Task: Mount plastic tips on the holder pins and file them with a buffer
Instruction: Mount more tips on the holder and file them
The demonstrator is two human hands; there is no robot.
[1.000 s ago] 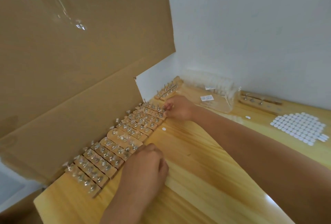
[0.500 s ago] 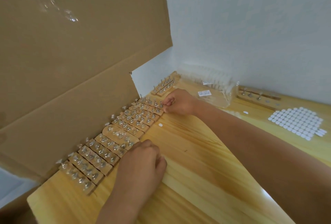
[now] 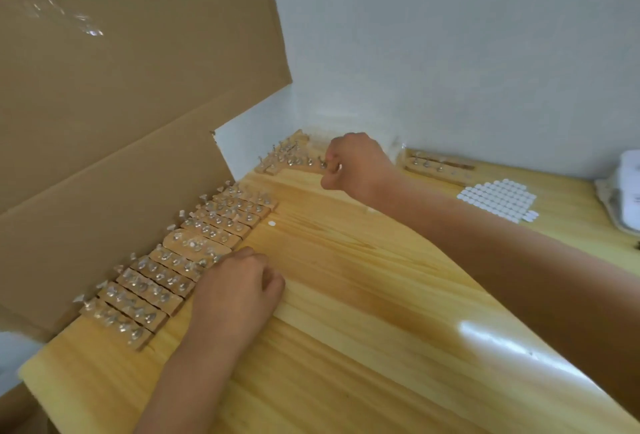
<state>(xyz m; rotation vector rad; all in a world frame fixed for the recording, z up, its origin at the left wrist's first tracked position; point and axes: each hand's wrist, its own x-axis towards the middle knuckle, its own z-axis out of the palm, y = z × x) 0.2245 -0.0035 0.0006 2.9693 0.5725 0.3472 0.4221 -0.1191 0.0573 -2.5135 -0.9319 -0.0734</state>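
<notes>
Several wooden pin holders (image 3: 194,253) lie side by side in a row along the cardboard, their pins carrying clear plastic tips. My left hand (image 3: 235,288) rests on the table against the near edge of this row, fingers curled under, with nothing seen in it. Farther back, in the corner, lie two more pin holders (image 3: 284,158). My right hand (image 3: 356,163) is at their right end, fingers curled, pinching the end of the nearer one. A small white piece shows between its fingers. No buffer is in view.
A tall cardboard sheet (image 3: 121,104) stands along the left side. Another wooden holder (image 3: 440,165) lies by the back wall, a sheet of white round stickers (image 3: 497,196) beside it. A white packet (image 3: 627,191) sits at the right edge. One loose white dot (image 3: 272,224) lies on the wooden table (image 3: 363,295).
My right hand has left the far end of the holder row and moved back to the holders in the corner. My left hand has stayed in place.
</notes>
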